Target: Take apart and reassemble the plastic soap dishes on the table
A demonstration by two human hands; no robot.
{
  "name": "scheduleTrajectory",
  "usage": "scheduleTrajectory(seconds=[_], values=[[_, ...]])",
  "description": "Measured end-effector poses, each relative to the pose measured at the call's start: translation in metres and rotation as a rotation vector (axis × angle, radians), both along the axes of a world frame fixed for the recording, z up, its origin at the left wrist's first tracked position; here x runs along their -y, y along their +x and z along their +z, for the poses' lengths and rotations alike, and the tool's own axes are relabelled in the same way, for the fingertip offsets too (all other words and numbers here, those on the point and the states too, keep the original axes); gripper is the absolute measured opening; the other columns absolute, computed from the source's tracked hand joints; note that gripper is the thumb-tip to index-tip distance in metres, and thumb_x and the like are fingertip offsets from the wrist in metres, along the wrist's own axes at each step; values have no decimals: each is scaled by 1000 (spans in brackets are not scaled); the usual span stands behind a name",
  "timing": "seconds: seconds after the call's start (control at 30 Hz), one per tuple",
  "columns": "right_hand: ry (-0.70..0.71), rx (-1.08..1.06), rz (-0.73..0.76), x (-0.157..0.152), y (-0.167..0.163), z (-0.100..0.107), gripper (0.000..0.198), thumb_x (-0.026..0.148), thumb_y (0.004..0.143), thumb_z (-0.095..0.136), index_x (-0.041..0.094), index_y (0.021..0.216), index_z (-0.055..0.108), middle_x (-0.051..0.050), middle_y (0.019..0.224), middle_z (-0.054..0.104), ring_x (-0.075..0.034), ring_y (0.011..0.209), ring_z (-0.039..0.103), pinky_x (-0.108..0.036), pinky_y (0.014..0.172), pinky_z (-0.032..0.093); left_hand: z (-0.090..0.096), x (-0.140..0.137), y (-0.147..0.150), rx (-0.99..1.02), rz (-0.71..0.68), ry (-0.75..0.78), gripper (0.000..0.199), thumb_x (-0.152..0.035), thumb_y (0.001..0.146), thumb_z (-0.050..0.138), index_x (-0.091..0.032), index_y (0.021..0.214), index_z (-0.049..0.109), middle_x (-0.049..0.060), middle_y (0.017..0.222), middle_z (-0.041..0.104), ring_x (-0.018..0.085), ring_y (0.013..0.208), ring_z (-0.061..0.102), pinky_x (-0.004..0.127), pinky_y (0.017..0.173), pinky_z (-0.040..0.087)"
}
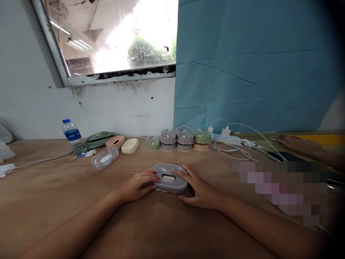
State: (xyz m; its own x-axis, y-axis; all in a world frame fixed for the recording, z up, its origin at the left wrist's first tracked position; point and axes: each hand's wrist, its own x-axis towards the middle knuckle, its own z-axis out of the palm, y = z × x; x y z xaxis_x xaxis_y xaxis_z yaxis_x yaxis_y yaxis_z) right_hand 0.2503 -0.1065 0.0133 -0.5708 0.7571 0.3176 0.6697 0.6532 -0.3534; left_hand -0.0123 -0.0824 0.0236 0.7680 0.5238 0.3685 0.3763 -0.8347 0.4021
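Note:
A grey oval box with a glossy lid [167, 169] rests on the brown table [129, 230] in front of me. The lid has a slot in its middle, and something white shows through it. My left hand [141, 184] is on the box's left end, fingers together along its edge. My right hand [201, 189] curves around the right end, with one finger lying over the lid and the thumb low at the near side. Between them the two hands hold the box. Its underside is hidden.
Behind the box stand stacked grey boxes [184, 138], green boxes [152, 143], cream lids [129, 145], a clear lid [105, 158], a pink piece [115, 141], a green pouch [101, 138] and a water bottle [74, 138]. White cables [237, 153] and another person's hand [299, 142] are at right.

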Motion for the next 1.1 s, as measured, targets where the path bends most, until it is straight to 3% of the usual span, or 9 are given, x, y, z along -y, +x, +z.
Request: scheduleTrajectory(seconds=[0.1,0.2,0.37,0.43,0.5,0.63,0.83,1.1], values=[[-62,12,2,-2,2,-1,68,32,70,58,26,131,29,-8,141,14,-25,126,26,-37,99,31,4,-1,-1,-10,32,33,28,-23,83,44,-22,109,54,4,111,59,17,116,43,37,104,25],[-66,-20,-12,-2,2,0,66,34,71,58,25,130,30,-9,139,19,-26,125,29,-38,99,31,11,-11,-16,32,191,163,28,-21,81,44,-21,107,54,6,111,58,18,113,45,37,103,28],[-106,-70,-25,-1,-1,5,62,46,73,54,24,127,33,-9,135,25,-26,122,32,-38,98,32,23,-41,-71,26,785,467,22,-24,76,44,-16,90,59,10,102,59,24,101,51,37,91,37],[-120,-69,-26,-1,-2,6,62,50,74,52,24,127,33,-8,135,25,-27,122,31,-38,98,31,25,-49,-91,-108,1020,452,25,-27,75,44,-16,90,59,11,97,61,27,95,53,40,85,38],[-134,-69,-31,-2,-3,6,63,51,74,52,24,128,33,-8,136,24,-27,122,31,-38,98,31,23,-52,-104,-227,1168,364,27,-30,73,45,-16,92,60,11,92,63,29,89,55,40,80,39],[-155,-90,-39,-4,-2,3,63,52,73,52,25,127,33,-7,137,23,-27,122,31,-38,98,31,18,-53,-114,-285,1205,232,29,-29,75,42,-17,97,57,9,82,66,27,83,58,37,75,39],[-178,-132,-55,-6,1,-3,62,48,73,54,24,126,35,-8,137,21,-27,123,29,-40,98,31,15,-57,-114,-119,1207,110,28,-26,74,41,-21,99,53,3,87,66,21,73,59,29,63,39],[-179,-95,-62,-8,-1,-2,57,42,71,57,24,122,41,-8,131,30,-27,117,37,-39,96,33,10,-62,-118,53,1194,102,24,-28,73,46,-23,95,52,2,86,64,18,68,58,25,57,38]])
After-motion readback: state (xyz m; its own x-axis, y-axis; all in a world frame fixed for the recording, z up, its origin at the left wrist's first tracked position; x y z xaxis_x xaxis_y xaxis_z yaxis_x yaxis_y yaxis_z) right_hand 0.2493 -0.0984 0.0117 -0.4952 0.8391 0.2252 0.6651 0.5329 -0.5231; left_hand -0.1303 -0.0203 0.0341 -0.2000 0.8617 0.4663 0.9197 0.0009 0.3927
